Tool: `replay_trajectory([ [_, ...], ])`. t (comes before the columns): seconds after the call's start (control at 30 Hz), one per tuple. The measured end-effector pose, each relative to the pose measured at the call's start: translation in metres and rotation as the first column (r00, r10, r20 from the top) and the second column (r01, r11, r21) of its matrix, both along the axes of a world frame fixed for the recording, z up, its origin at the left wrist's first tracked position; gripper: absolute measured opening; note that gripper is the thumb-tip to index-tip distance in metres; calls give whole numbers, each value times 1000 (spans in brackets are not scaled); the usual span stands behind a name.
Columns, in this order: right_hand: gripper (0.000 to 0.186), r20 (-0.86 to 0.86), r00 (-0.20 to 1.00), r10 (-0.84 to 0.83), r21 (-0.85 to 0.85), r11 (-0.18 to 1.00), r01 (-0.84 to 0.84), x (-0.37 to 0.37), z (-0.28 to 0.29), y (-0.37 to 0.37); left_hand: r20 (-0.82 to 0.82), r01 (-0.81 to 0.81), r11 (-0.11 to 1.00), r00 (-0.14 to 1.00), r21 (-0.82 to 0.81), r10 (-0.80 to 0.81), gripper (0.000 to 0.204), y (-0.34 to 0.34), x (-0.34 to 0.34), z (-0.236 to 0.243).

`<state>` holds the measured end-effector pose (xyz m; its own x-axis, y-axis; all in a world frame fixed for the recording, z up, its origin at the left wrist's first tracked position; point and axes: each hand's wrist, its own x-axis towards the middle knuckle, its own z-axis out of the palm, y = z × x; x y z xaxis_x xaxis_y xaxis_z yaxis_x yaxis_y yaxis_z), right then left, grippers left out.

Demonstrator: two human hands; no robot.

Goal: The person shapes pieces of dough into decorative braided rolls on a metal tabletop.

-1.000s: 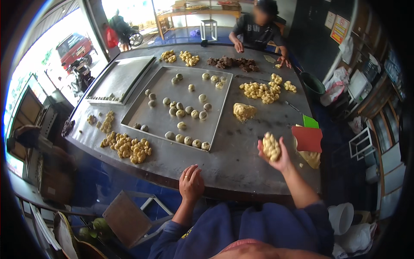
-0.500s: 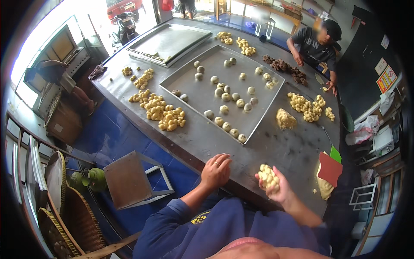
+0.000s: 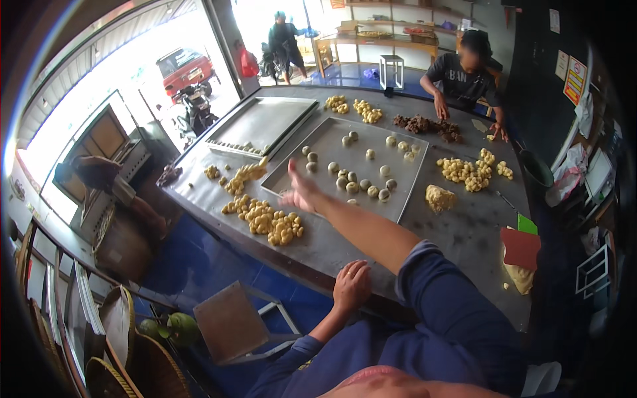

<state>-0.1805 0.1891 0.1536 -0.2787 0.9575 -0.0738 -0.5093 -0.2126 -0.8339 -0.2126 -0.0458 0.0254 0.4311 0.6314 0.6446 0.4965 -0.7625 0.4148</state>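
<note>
A loose clump of small, round, pale-yellow dough balls is at the left of the grey metal-topped desk, just beyond the fingers of the right hand. It is streaked by blur and seems to be in the air; whether any ball touches the desk, I cannot tell. The right hand is spread, thumb up, with nothing in its grip. The left hand lies slack at the near edge, back upward, no object showing in it.

The step looks like a sideways toss. It probably goes best low and soft, with all fingers freed together, so the balls land beside the larger heap of yellow dough balls and clear of the shallow metal tray.

The clump's long axis slants from near left to far right; the round balls themselves point no particular way.
</note>
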Motion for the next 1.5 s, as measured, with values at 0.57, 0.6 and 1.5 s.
replay_trajectory([
  [0.57,119,817,-559,142,146,887,439,427,-41,-425,1,-13,1000,1000,12,13,23,-2,0,-1],
  [0.6,120,841,-461,283,33,824,565,438,-47,-445,7,-15,1000,1000,26,15,22,-2,1,-3],
  [1.5,29,873,-442,208,68,844,532,469,14,-498,-167,-43,999,985,25,46,21,-3,-1,-6],
])
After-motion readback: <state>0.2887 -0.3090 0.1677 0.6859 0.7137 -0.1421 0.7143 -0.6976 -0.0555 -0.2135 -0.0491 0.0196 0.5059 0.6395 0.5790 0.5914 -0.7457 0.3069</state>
